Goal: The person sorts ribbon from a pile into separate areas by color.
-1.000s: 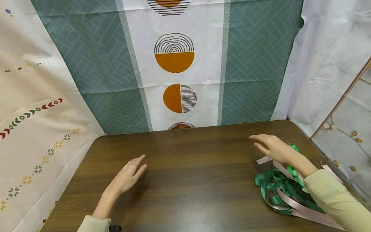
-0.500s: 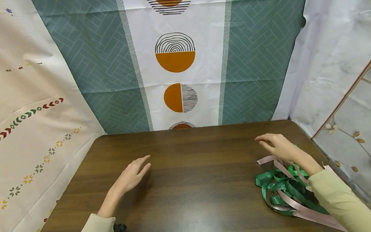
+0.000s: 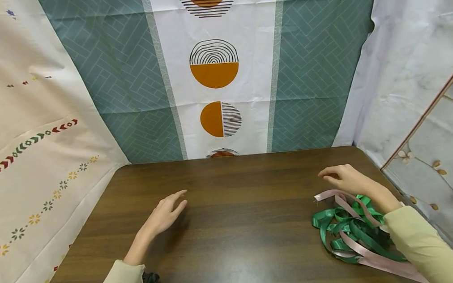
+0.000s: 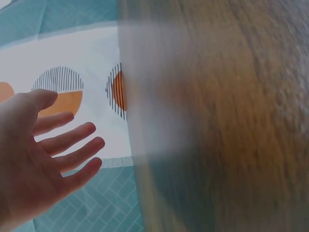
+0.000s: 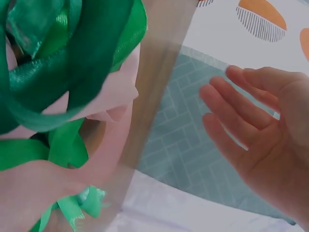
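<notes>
Table [image 3: 233,221]: dark brown wood grain, soft sheen near the front, rounded far corners. At its right side, a loose heap: satin-like green ribbons [image 5: 99,55], two shades, looping and overlapping, mixed with flat, paler pink ribbons [image 3: 376,262]. One pink end curls up on the far side; some green ends look frayed in the right wrist view.

Right hand [image 3: 347,179]: just beyond the heap, grip apart, fingers gently bent. Left hand [image 3: 164,214]: over the table's left half, grip apart, fingers fanned. Right sleeve [image 3: 425,245]: pale, smooth cloth, partly covering the heap.
</notes>
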{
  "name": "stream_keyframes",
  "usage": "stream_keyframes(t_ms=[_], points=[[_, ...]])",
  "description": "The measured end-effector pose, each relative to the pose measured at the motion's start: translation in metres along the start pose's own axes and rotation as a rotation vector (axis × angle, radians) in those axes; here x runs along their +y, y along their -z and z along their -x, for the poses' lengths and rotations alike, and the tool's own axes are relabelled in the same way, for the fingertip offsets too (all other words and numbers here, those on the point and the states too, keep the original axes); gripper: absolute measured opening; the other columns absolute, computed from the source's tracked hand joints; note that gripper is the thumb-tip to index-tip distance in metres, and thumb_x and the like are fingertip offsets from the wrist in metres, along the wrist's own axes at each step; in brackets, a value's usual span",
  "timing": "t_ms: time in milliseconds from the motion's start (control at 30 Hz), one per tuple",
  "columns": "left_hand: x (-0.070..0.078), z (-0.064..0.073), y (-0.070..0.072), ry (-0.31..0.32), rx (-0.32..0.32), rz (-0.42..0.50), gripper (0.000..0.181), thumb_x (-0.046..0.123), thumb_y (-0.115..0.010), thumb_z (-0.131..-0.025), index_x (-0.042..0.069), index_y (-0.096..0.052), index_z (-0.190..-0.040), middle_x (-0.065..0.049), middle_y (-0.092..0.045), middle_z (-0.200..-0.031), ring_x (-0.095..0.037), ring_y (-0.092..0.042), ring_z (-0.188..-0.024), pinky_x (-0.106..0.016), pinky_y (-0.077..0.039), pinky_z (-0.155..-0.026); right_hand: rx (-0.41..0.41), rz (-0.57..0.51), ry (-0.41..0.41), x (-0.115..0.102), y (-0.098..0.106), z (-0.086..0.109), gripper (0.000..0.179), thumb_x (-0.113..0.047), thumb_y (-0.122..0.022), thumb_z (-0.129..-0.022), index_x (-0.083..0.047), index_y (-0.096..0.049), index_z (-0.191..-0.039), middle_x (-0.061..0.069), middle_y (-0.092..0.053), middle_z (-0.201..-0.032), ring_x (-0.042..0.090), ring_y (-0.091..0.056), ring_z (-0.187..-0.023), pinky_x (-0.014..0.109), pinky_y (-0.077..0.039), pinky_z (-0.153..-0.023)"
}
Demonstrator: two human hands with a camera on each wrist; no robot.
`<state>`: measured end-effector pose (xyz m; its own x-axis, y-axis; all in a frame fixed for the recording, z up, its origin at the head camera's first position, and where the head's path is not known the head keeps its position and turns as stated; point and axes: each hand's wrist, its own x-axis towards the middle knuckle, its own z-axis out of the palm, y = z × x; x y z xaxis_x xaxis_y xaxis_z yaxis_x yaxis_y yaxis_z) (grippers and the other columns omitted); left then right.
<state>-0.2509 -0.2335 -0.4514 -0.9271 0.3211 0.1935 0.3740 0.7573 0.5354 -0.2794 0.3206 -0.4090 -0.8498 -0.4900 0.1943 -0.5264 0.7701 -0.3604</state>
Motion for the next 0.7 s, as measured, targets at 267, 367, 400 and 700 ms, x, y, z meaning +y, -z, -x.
stream_keyframes(t_ms=[267, 367, 400, 700], points=[[0.001, -0.004, -0.004, -0.024, 0.042, 0.03, 0.038, 0.018, -0.053, -0.099, 0.006, -0.053, -0.136, -0.021, -0.063, -0.125, -0.035, -0.059, -0.119, -0.055, -0.045, -0.097, -0.089, -0.025, -0.038, 0.001, 0.008, 0.005, 0.021, -0.011, -0.058, -0.096, -0.003, -0.069, -0.111, 0.013, -0.072, -0.107, 0.023, -0.069, -0.091, 0.031, -0.054, -0.074], [0.002, -0.006, -0.003, -0.03, 0.054, 0.048, 0.035, 0.018, -0.053, -0.1, 0.006, -0.057, -0.132, -0.019, -0.065, -0.123, -0.032, -0.061, -0.116, -0.052, -0.046, -0.097, -0.092, -0.029, -0.043, 0.003, 0.009, 0.005, 0.021, -0.012, -0.058, -0.096, -0.004, -0.069, -0.111, 0.013, -0.072, -0.107, 0.022, -0.069, -0.091, 0.03, -0.054, -0.073], [0.002, -0.007, -0.003, -0.032, 0.062, 0.053, 0.033, 0.017, -0.053, -0.1, 0.005, -0.058, -0.13, -0.019, -0.066, -0.122, -0.032, -0.062, -0.115, -0.052, -0.047, -0.096, -0.087, -0.025, -0.044, 0.003, 0.009, 0.005, 0.02, -0.012, -0.058, -0.095, -0.004, -0.069, -0.111, 0.013, -0.072, -0.106, 0.021, -0.069, -0.09, 0.03, -0.053, -0.073], [0.013, -0.014, -0.008, 0.014, 0.195, 0.097, 0.023, 0.01, -0.053, -0.098, 0.004, -0.067, -0.115, -0.015, -0.07, -0.115, -0.032, -0.066, -0.107, -0.05, -0.051, -0.089, 0.156, 0.006, -0.092, -0.004, 0.011, 0.008, 0.02, -0.007, -0.059, -0.094, 0.0, -0.068, -0.111, 0.02, -0.071, -0.104, 0.034, -0.069, -0.088, 0.046, -0.055, -0.073]])
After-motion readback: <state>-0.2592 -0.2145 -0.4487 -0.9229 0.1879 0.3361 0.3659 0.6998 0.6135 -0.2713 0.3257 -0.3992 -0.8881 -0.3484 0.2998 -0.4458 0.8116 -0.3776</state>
